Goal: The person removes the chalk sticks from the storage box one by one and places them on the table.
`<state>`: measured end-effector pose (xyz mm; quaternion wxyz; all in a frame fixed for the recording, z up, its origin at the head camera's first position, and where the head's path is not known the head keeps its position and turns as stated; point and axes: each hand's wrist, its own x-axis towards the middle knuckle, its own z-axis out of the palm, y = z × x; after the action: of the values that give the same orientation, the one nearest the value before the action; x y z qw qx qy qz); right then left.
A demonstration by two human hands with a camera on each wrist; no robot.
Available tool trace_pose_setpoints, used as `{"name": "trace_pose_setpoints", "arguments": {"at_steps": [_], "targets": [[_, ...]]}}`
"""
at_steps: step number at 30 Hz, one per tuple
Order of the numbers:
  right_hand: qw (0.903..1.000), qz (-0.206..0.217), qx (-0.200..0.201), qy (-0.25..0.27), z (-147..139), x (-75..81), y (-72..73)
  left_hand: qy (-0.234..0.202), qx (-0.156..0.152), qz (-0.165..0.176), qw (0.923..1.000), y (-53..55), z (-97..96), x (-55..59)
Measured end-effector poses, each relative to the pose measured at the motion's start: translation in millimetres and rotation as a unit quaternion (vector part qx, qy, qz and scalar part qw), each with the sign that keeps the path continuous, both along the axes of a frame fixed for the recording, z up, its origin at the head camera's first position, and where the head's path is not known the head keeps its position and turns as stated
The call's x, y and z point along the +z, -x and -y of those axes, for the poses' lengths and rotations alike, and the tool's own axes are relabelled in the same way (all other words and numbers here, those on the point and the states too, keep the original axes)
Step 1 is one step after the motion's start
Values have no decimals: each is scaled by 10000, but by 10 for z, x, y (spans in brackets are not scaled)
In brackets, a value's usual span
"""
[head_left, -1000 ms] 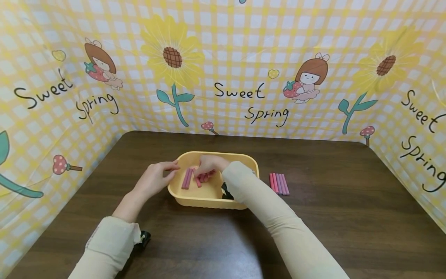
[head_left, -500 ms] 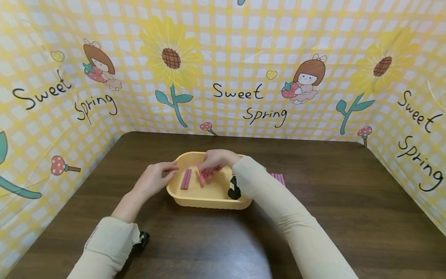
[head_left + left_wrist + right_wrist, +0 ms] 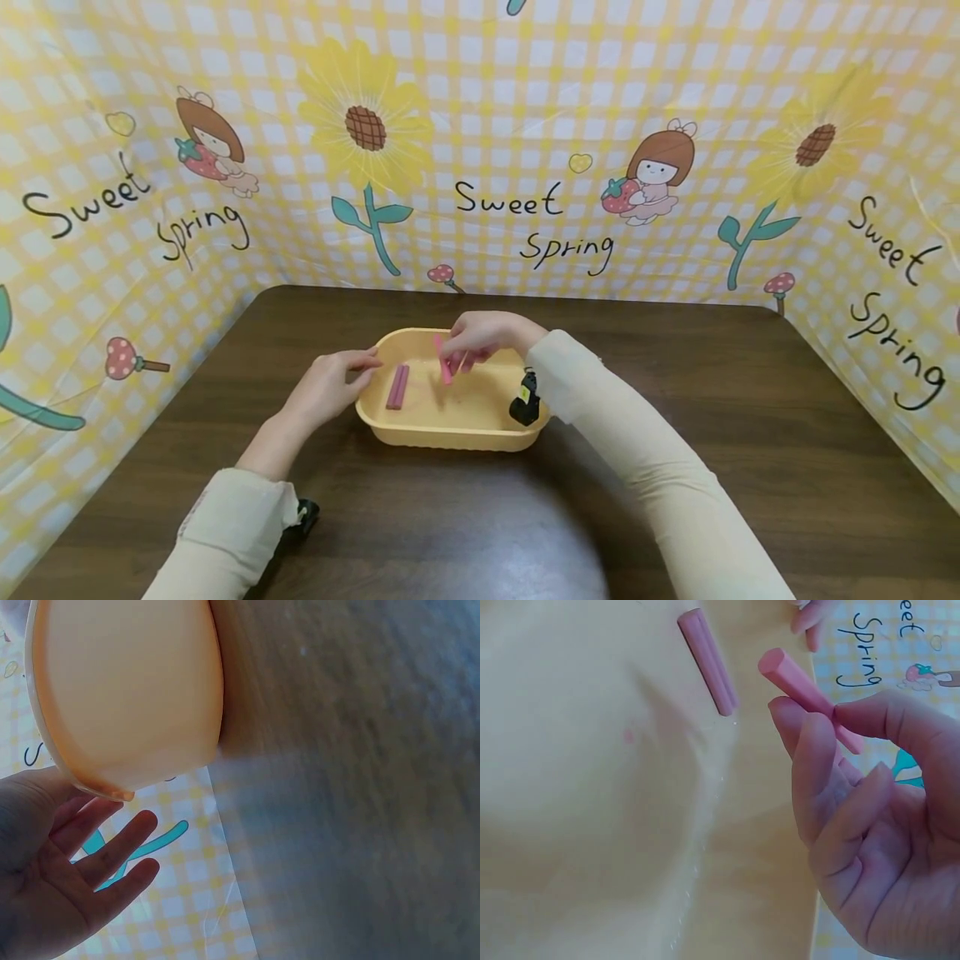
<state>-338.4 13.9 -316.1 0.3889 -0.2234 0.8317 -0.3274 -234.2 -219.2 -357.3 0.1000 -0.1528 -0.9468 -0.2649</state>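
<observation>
A pale yellow plastic tray (image 3: 450, 437) with rounded corners stands on the table. My left hand (image 3: 330, 387) holds its left rim, thumb and a finger at the edge while the other fingers spread outside, as the left wrist view shows. My right hand (image 3: 480, 337) is raised over the tray's far side, pinching a short pink stick (image 3: 799, 682), like chalk, between thumb and fingertips. The stick is tilted and clear of the tray floor. Two mauve-pink sticks (image 3: 397, 387) lie side by side at the tray's left end.
The brown wooden table (image 3: 420, 517) extends around the tray. A yellow checked cloth (image 3: 480, 108) with flowers forms the back and side walls. A black wrist device (image 3: 525, 400) hangs under the right wrist, over the tray. The right sleeve covers part of the table beyond it.
My right hand has lifted the pink stick off the tray floor and moved up and right with it. The right forearm now hides the row of sticks beside the tray. The left hand stays put.
</observation>
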Motion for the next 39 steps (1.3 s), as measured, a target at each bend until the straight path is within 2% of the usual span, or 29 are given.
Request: {"name": "trace_pose_setpoints", "arguments": {"at_steps": [5, 10, 21, 32, 39], "targets": [[9999, -5, -85, 115, -136, 34, -11, -7, 1, 4, 10000, 1, -4, -2], [9989, -9, -351, 306, -283, 54, -22, -15, -9, 10, 10000, 3, -4, -2], [9984, -149, -507, 205, -554, 113, -96, -45, 6, 15, 10000, -21, -10, 14], [9971, -250, -667, 254, -847, 88, -174, -83, -12, -32, 10000, -23, -12, 9], [9954, -322, -769, 462, -1108, 61, -246, -97, -44, -59, 9999, -24, -15, 19]]}}
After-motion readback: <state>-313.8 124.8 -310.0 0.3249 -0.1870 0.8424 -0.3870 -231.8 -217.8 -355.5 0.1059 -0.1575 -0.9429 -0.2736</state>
